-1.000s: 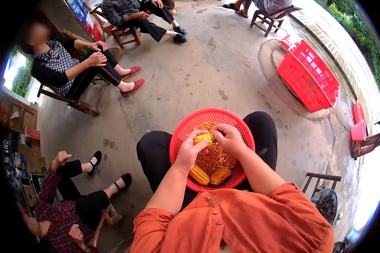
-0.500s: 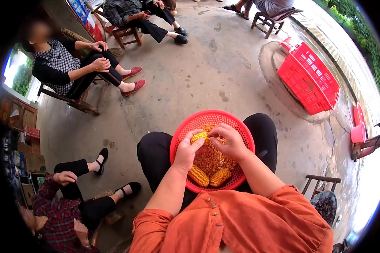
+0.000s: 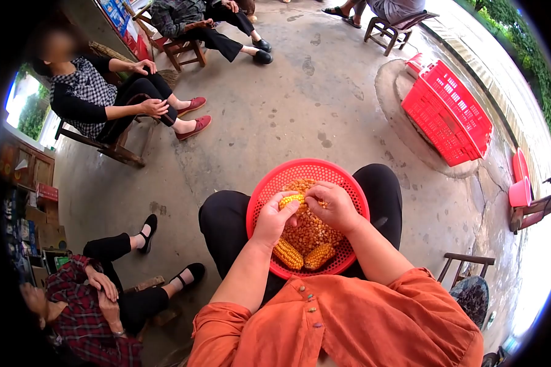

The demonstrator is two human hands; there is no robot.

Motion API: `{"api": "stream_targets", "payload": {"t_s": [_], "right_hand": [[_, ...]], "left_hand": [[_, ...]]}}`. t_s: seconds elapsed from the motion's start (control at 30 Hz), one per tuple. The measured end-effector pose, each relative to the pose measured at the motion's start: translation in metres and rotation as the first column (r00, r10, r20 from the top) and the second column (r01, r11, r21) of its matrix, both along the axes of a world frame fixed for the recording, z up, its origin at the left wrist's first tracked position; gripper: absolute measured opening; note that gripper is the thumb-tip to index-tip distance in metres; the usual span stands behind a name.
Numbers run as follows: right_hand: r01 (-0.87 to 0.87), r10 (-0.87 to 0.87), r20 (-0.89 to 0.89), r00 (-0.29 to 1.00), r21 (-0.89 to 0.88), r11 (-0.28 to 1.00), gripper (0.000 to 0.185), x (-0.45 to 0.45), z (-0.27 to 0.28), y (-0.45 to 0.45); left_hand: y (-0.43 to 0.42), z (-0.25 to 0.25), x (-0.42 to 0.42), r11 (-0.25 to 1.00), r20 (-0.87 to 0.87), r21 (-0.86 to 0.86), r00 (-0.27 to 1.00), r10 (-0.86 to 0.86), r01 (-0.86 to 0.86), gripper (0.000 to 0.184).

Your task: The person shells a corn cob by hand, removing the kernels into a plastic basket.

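A yellow corn cob (image 3: 292, 200) is held by my left hand (image 3: 272, 219), its fingers wrapped round it above the basket. My right hand (image 3: 333, 208) is closed, with thumb and fingertips pressed at the cob's right end; the exact contact is partly hidden. Beneath both hands, loose corn kernels (image 3: 312, 230) cover much of the bottom of a red perforated basket (image 3: 278, 178), which rests on my lap. Two more cobs, one longer (image 3: 288, 254) and one shorter (image 3: 319, 257), lie on the basket's near side.
People sit on low chairs at the left (image 3: 92, 116), lower left (image 3: 92, 306) and top. A red plastic crate (image 3: 450, 113) stands on the concrete floor at the upper right. A pink basin (image 3: 520, 193) and a small chair (image 3: 468, 260) are on the right.
My hands have shifted only slightly around the cob. At the lower left, the seated person has brought both hands together; the upper-left person's lower hand has moved slightly right and down.
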State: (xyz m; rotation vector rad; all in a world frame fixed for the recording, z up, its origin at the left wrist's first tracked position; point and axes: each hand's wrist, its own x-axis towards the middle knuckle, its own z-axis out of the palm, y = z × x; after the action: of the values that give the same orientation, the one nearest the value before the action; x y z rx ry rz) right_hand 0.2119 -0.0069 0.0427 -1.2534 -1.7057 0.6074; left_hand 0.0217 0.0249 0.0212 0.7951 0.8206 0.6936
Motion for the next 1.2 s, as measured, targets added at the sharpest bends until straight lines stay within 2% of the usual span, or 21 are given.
{"api": "stream_targets", "payload": {"t_s": [0.1, 0.2, 0.27, 0.33, 0.47, 0.53, 0.87, 1.0, 1.2], "right_hand": [[0.017, -0.018, -0.014, 1.000, -0.015, 1.000, 0.005, -0.001, -0.003, -0.001], [0.067, -0.070, -0.029, 0.997, -0.106, 0.992, 0.006, 0.000, -0.003, -0.003], [0.092, -0.115, -0.121, 0.986, -0.177, 0.980, 0.008, -0.001, -0.007, -0.004], [0.090, -0.113, -0.126, 0.986, -0.174, 0.981, 0.008, -0.001, -0.006, -0.004], [0.045, -0.063, -0.127, 0.990, -0.139, 0.989, 0.011, -0.002, 0.000, -0.004], [0.020, -0.036, -0.124, 0.992, -0.124, 0.992, 0.012, -0.004, 0.002, -0.004], [-0.010, 0.009, -0.014, 1.000, -0.073, 0.997, 0.011, -0.003, 0.004, -0.004], [0.005, -0.006, -0.021, 1.000, -0.052, 0.999, 0.011, -0.005, 0.000, -0.004], [0.034, -0.057, -0.129, 0.990, -0.171, 0.985, 0.010, -0.006, 0.000, -0.006]], "left_hand": [[-0.001, 0.002, 0.000, 0.999, 0.007, 0.013, 0.999, -0.038, 0.038, 0.025], [-0.002, 0.005, 0.001, 0.998, 0.031, 0.017, 0.998, -0.057, 0.056, 0.024], [-0.001, 0.006, 0.002, 0.999, 0.050, 0.003, 0.998, -0.044, 0.044, 0.023], [0.001, 0.007, 0.002, 0.996, 0.039, -0.080, 0.999, 0.029, -0.025, 0.021], [0.001, -0.001, 0.001, 0.991, 0.067, -0.114, 0.995, 0.072, -0.064, 0.020], [0.001, 0.002, 0.001, 0.995, -0.001, -0.083, 0.998, 0.056, -0.056, 0.018], [-0.002, 0.005, 0.002, 0.999, -0.074, 0.025, 0.997, 0.031, -0.029, 0.016], [-0.002, 0.005, 0.003, 0.999, -0.062, 0.015, 0.997, 0.034, -0.034, 0.020], [-0.003, 0.006, 0.004, 0.998, -0.053, 0.042, 0.998, 0.042, -0.040, 0.020]]}}
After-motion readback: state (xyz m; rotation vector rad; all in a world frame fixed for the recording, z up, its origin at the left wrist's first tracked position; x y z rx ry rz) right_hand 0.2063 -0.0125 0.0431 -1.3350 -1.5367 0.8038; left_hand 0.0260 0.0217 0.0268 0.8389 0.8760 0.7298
